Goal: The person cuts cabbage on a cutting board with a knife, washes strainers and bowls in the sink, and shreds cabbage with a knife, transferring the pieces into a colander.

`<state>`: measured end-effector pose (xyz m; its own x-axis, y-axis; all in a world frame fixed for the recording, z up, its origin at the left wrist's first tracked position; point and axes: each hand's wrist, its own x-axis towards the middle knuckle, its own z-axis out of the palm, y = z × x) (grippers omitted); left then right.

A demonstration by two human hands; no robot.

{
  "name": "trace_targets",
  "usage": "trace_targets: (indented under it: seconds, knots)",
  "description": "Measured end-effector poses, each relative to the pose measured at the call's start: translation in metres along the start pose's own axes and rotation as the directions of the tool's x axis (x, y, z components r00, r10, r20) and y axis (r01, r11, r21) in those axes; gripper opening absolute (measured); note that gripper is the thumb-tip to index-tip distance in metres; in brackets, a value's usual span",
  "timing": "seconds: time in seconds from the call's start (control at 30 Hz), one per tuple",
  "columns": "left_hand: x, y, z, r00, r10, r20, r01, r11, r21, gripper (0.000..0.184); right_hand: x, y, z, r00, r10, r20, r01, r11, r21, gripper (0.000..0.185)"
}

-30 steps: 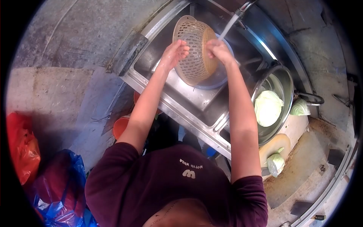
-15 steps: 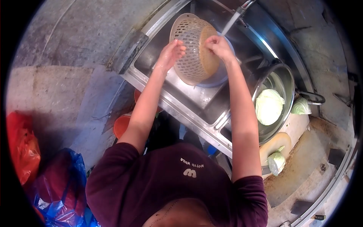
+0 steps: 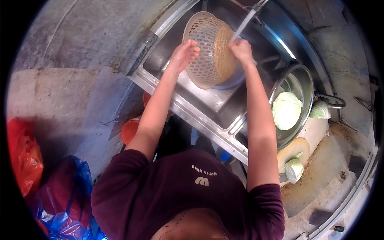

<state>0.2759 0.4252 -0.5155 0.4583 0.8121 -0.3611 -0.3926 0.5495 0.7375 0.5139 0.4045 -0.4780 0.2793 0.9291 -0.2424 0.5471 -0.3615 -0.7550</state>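
A beige plastic colander (image 3: 203, 60) is tipped on its side over the sink, its rim to the left and its yellowish base to the right. My left hand (image 3: 184, 56) is closed on the rim side, fingers curled over the slotted wall. At the base, my right hand (image 3: 242, 51) is held in a fist; whatever it may hold is hidden. Part of a blue basin (image 3: 230, 83) shows beneath the colander. Water runs from the tap (image 3: 258, 7) in a stream (image 3: 245, 25) that comes down by my right hand.
Right of the sink (image 3: 192, 108), a steel bowl (image 3: 306, 86) holds a cabbage (image 3: 287, 111). Cabbage pieces (image 3: 294, 171) lie on and near a round board (image 3: 302, 148). An orange bucket (image 3: 130, 131) stands below the sink's edge, and plastic bags (image 3: 64, 200) sit at lower left.
My right hand has moved slightly right and closed into a tighter fist near the colander's base. The colander has shifted a little and turned its base more toward me.
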Motion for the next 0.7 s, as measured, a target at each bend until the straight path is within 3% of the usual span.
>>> trace_targets:
  seconds: [0.07, 0.17, 0.27, 0.33, 0.37, 0.5, 0.6, 0.7]
  knots:
    - [-0.001, 0.000, 0.000, 1.000, 0.005, 0.001, -0.005, 1.000, 0.007, 0.030, 0.007, 0.001, -0.004, 0.998, 0.055, 0.000, -0.055, 0.998, 0.037, 0.019]
    - [-0.001, -0.002, 0.000, 1.000, -0.001, -0.004, 0.001, 0.999, 0.032, 0.030, 0.024, 0.008, 0.000, 0.975, -0.102, 0.197, 0.064, 0.980, 0.191, 0.020]
    - [-0.003, -0.001, 0.002, 1.000, 0.002, 0.006, -0.003, 0.999, 0.046, 0.029, 0.018, -0.014, -0.006, 0.937, 0.009, 0.349, -0.070, 0.984, 0.164, 0.023]
    - [-0.003, 0.002, 0.008, 0.999, 0.003, 0.033, -0.007, 0.994, 0.109, 0.029, 0.014, -0.029, -0.010, 0.998, -0.019, -0.067, 0.027, 0.992, 0.126, 0.023]
    - [-0.003, 0.002, 0.013, 0.999, -0.006, 0.051, -0.003, 0.985, 0.172, 0.030, 0.013, -0.034, -0.011, 0.961, -0.039, -0.274, 0.067, 0.993, 0.095, 0.024]
    - [-0.001, -0.012, 0.034, 0.989, -0.031, 0.146, -0.021, 0.940, 0.340, 0.030, 0.040, -0.025, -0.006, 0.980, -0.006, -0.197, 0.027, 0.994, 0.104, 0.017]
    - [-0.004, -0.017, 0.042, 0.988, 0.000, 0.154, -0.051, 0.943, 0.329, 0.028, 0.040, -0.033, -0.009, 0.969, 0.078, -0.235, -0.104, 0.989, -0.101, 0.018]
    - [-0.012, -0.012, 0.041, 0.991, -0.008, 0.132, -0.036, 0.942, 0.333, 0.029, 0.044, -0.021, -0.014, 0.991, 0.040, -0.125, -0.041, 0.999, 0.002, 0.023]
